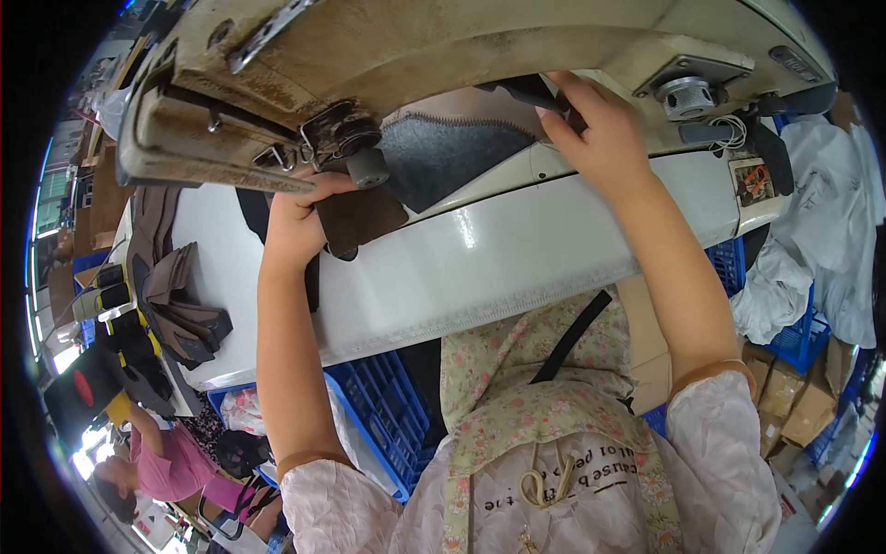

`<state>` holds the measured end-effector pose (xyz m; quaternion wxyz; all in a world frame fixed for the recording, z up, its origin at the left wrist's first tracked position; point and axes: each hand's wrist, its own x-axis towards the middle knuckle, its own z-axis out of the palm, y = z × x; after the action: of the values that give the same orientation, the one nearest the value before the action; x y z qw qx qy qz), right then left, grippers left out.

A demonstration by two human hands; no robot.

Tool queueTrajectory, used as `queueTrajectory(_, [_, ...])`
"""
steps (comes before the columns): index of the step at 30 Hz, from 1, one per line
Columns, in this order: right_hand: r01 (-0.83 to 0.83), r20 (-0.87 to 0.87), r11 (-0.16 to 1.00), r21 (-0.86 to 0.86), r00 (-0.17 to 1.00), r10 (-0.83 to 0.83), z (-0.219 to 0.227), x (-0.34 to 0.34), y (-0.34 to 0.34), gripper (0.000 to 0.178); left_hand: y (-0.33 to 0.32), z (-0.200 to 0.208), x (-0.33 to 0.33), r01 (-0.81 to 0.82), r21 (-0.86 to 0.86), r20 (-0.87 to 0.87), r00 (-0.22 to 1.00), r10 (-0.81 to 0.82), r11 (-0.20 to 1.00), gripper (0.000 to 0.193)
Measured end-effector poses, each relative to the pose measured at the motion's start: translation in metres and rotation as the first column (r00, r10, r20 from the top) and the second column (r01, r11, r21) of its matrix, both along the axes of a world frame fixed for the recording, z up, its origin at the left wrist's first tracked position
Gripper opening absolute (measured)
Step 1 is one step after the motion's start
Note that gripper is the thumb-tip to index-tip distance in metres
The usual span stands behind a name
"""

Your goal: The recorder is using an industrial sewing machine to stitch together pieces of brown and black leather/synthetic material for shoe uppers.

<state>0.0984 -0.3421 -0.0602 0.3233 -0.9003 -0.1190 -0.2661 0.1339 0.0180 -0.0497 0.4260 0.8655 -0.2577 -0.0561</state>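
Observation:
My left hand (300,226) is under the head of a sewing machine (443,46), closed on a dark brown piece of material (360,220) that hangs over the bed's near edge. The machine head hides some of its fingertips. To the right of that piece lies a dark grey panel (452,152) with a toothed, zipper-like upper edge. Beyond the panel's right end, beneath the machine arm, my right hand (600,129) pinches a black piece of material (528,90) between thumb and fingers. How these pieces join is hidden behind the machine.
Folded brown pieces (180,295) lie on the left of the white table (480,240). Blue crates (383,406) stand below. White bags (812,212) and cardboard boxes (794,397) are at right. A person in pink (180,462) sits at lower left.

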Motion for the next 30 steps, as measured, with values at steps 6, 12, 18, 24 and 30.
queueTrajectory(6, [-0.006, -0.026, 0.999, 0.041, 1.0, 0.007, -0.0031, 0.0009, 0.0004, 0.043, 0.0031, 0.0007, -0.0003, 0.025, 0.016, 0.0, 1.0, -0.025, 1.0, 0.029])
queueTrajectory(12, [-0.003, -0.013, 1.0, 0.021, 1.0, 0.003, -0.0012, 0.0005, 0.0005, 0.042, 0.0017, 0.0032, -0.0006, 0.024, -0.01, -0.075, 0.997, -0.025, 1.0, 0.028])
queueTrajectory(18, [0.003, -0.025, 1.0, 0.008, 1.0, -0.003, -0.0015, 0.0004, -0.0004, 0.042, 0.0002, 0.0041, -0.0014, 0.013, -0.015, -0.095, 0.995, -0.014, 1.0, 0.026])
queueTrajectory(24, [-0.003, -0.009, 1.0, -0.005, 1.0, 0.003, 0.0003, 0.0004, -0.0002, 0.041, 0.0033, 0.0024, -0.0011, 0.03, -0.041, -0.098, 0.995, -0.034, 0.999, 0.025])
queueTrajectory(30, [-0.001, -0.02, 1.0, -0.007, 1.0, 0.001, 0.001, 0.0002, -0.0002, 0.041, 0.0011, 0.0032, -0.0015, 0.021, -0.033, -0.1, 0.995, -0.024, 0.999, 0.025])
